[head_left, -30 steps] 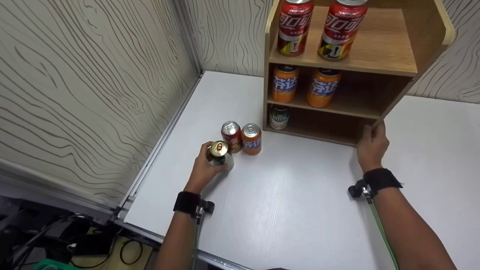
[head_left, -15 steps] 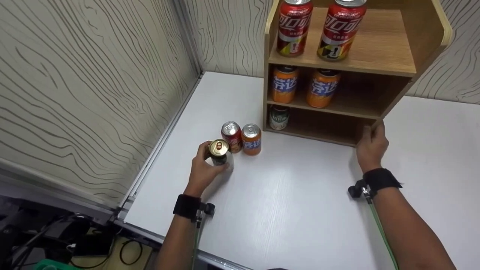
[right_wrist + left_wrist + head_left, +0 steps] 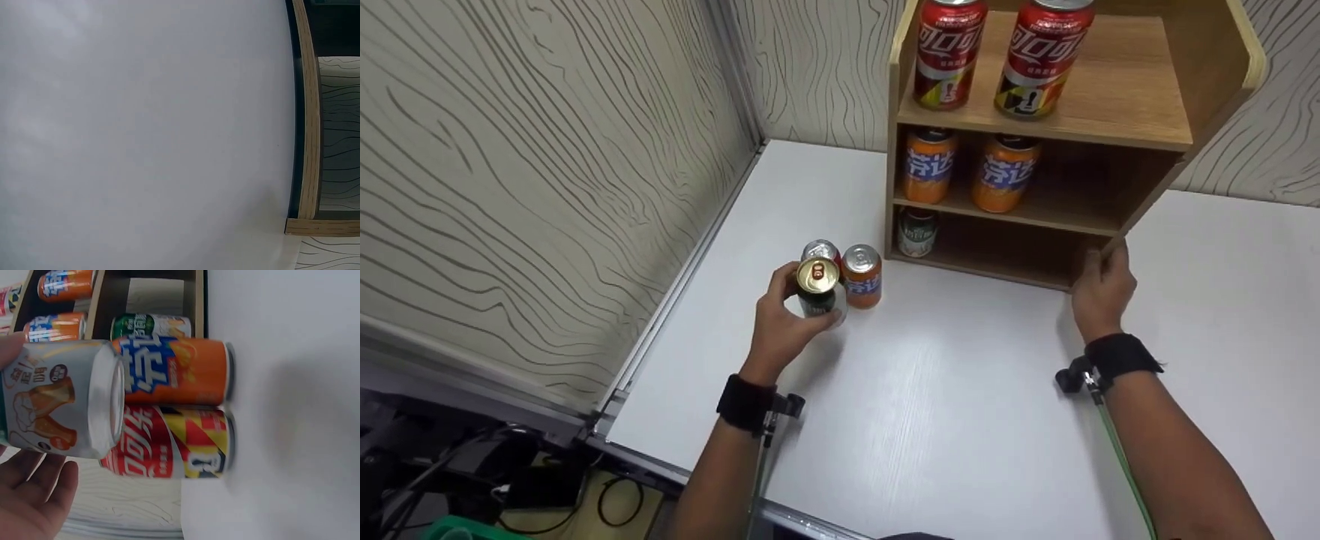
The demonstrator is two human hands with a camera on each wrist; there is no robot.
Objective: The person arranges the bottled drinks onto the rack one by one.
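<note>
The left hand [image 3: 781,322] grips the green can [image 3: 817,277] above the tabletop [image 3: 960,405] near a red can [image 3: 819,248] and an orange can [image 3: 862,283], the right hand [image 3: 1102,296] holds the shelf [image 3: 1050,133], and this looks like lifting, so the next move should miss both cans

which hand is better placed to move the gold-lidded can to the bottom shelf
Probably the left hand: it grips the gold-lidded can, lifted clear of the table, while the right hand holds the lower right side of the shelf unit and has no can.
</note>
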